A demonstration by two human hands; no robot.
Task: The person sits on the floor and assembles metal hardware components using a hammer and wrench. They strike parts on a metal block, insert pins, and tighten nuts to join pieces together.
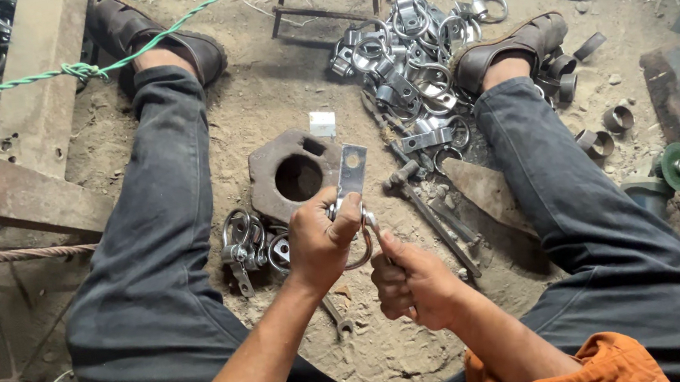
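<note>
While gripped, flat grey holed bracket.

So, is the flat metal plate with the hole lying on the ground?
No, the left hand holds the metal plate up above the sandy ground.

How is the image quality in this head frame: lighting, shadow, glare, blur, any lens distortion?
Head view: soft, even daylight with weak shadows; the top right corner falls dark. Slight glare on the metal strap held by the left hand and on the pile of clamps. Right hand and tool are a little soft, details hard to tell. Wide lens stretches the legs toward the edges.
</note>
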